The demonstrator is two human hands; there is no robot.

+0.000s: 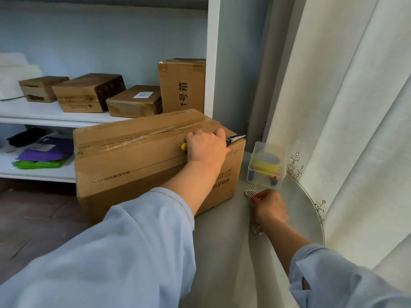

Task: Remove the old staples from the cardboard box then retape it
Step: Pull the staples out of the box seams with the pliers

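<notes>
On top of the cardboard box (142, 156), near its right end, my left hand (205, 147) is wrapped around a yellow-handled utility knife (233, 138), blade tip poking out past the box's right top edge. The box sits on the counter (222, 241) toward its far left side, long axis running left to right, with the taped seam (155, 134) following that axis just behind my knuckles. My right hand (270, 207) is down on the counter to the right of the box, fingers (259, 197) closed over a fork (250, 193) whose tines point toward a clear plastic container (265, 165). For working the seam, I judge the left hand is nearer; any staples there are too small to make out.
</notes>
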